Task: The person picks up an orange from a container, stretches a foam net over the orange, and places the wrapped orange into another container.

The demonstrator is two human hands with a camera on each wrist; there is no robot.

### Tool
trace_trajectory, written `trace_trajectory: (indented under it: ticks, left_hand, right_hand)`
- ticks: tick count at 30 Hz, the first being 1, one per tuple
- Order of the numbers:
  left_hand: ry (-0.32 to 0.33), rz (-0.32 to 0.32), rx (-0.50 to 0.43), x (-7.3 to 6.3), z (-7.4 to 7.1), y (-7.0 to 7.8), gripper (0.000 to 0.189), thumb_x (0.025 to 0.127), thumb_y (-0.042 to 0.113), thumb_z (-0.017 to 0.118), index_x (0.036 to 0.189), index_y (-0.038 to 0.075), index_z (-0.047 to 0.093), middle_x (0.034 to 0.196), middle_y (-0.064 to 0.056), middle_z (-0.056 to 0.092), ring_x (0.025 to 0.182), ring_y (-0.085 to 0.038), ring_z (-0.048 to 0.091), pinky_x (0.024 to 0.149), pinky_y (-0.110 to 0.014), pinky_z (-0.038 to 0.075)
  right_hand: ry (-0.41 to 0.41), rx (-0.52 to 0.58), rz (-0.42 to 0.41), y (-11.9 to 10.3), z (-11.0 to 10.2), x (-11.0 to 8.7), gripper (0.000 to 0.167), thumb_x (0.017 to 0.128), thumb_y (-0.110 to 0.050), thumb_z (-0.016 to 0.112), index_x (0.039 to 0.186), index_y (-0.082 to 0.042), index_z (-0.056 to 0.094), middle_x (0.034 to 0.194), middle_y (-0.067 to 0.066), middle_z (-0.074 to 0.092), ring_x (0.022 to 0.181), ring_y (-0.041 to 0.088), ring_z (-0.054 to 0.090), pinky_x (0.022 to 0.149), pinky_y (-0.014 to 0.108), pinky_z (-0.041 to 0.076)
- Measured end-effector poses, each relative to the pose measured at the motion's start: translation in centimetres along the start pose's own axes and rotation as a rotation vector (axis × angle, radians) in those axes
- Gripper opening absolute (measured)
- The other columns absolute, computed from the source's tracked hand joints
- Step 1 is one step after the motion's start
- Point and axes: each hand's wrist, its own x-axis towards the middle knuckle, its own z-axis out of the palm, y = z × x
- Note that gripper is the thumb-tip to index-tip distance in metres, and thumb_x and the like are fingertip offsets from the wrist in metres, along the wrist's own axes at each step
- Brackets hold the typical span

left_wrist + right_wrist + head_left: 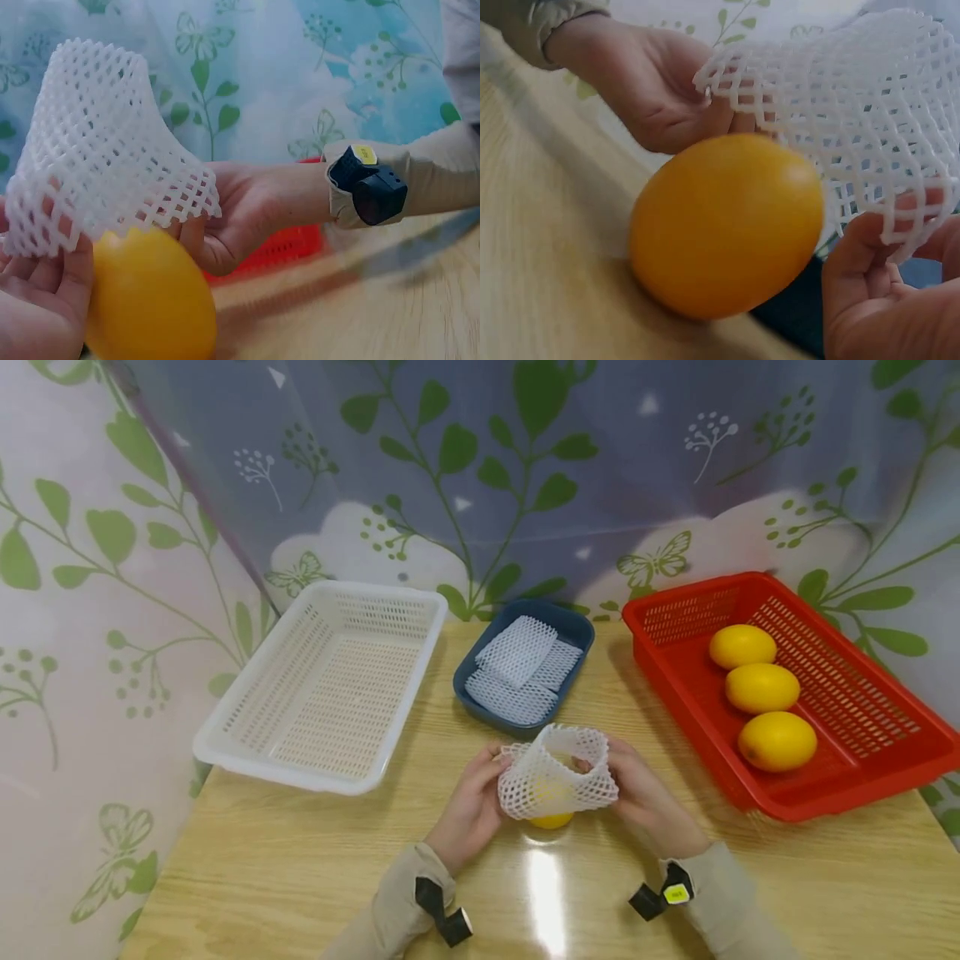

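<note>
Two sides of the net [592,789] were gripped, one by the left hand [477,797], one by the right hand [643,792], its lower mouth held wide. An even spread and level draw downward, sparing the mesh, seemed best. The fruit [553,821] sat between the hands, just under the net.

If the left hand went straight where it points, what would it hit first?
Probably the blue tray, past the white foam net that the left hand holds; the hand's height is unclear, so it might pass over.
</note>
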Motion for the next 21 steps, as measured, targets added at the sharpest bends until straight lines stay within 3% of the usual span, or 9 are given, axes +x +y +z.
trace_trajectory:
  ticks: [4,11,15,19,21]
  left_hand:
    - [0.043,0.013,0.021,0.3,-1.0,-0.5,0.007,0.099,0.006,0.047,0.098,0.012,0.051,0.094,-0.001,0.055,0.084,-0.011,0.053,0.073,-0.022,0.045]
    - [0.157,0.030,0.148,0.8,-2.6,-1.6,0.008,0.098,0.005,0.052,0.102,0.010,0.047,0.096,-0.002,0.053,0.082,-0.010,0.054,0.069,-0.022,0.047]
    - [0.215,0.109,0.369,1.3,-3.0,-2.4,0.009,0.098,0.005,0.052,0.105,0.007,0.047,0.092,-0.003,0.054,0.080,-0.010,0.055,0.070,-0.022,0.048]
    - [0.248,0.239,0.682,1.9,-3.1,-2.9,0.014,0.098,0.003,0.053,0.111,0.001,0.048,0.081,-0.001,0.055,0.073,-0.009,0.051,0.066,-0.020,0.043]
    - [0.242,0.292,0.793,1.9,-3.0,-2.9,0.016,0.098,0.000,0.052,0.113,-0.002,0.048,0.081,-0.001,0.053,0.070,-0.009,0.049,0.065,-0.020,0.042]
  right_hand:
    - [0.071,-0.041,0.015,1.4,-0.9,0.3,0.033,0.101,0.003,0.039,0.098,-0.014,0.068,0.090,-0.004,0.063,0.081,0.007,0.057,0.071,0.019,0.049]
    - [0.264,-0.249,0.018,3.1,-1.0,1.0,0.030,0.100,-0.001,0.040,0.099,-0.016,0.065,0.095,-0.005,0.062,0.090,0.008,0.055,0.081,0.021,0.048]
    - [0.381,-0.366,0.011,3.8,-0.8,1.3,0.024,0.097,0.001,0.042,0.103,-0.011,0.062,0.095,-0.004,0.063,0.091,0.009,0.057,0.081,0.022,0.049]
    - [0.448,-0.541,-0.096,4.5,-0.8,1.6,0.020,0.093,0.006,0.048,0.107,0.001,0.061,0.092,-0.002,0.063,0.088,0.010,0.057,0.076,0.023,0.049]
    - [0.461,-0.629,-0.152,4.8,-0.9,1.8,0.019,0.091,0.008,0.052,0.107,0.005,0.060,0.092,-0.001,0.063,0.089,0.010,0.056,0.077,0.022,0.048]
